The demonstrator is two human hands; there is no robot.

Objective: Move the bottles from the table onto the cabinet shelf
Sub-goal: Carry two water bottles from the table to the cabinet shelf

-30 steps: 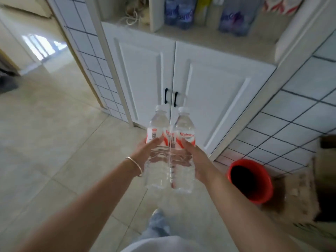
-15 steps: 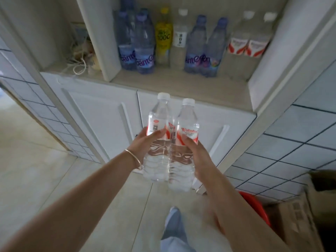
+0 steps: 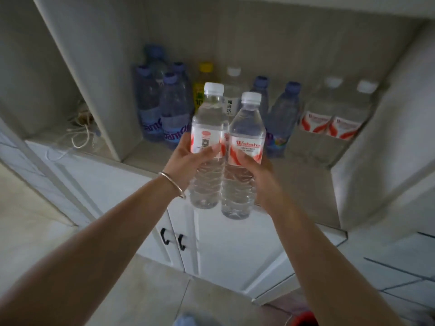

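I hold two clear water bottles with white caps and red-and-white labels upright, side by side, over the front edge of the cabinet shelf. My left hand grips the left bottle at its label. My right hand grips the right bottle from the right side. The bottles touch each other. Their bases hang just in front of the shelf edge.
At the back of the shelf stand several blue bottles, a yellow-capped bottle, a white-capped bottle and two red-labelled bottles. A vertical divider bounds the shelf on the left, with cords beyond it. White cabinet doors lie below.
Both hands have raised the two bottles and carried them closer to the shelf. The view has tilted up, so the shelf fills the frame.
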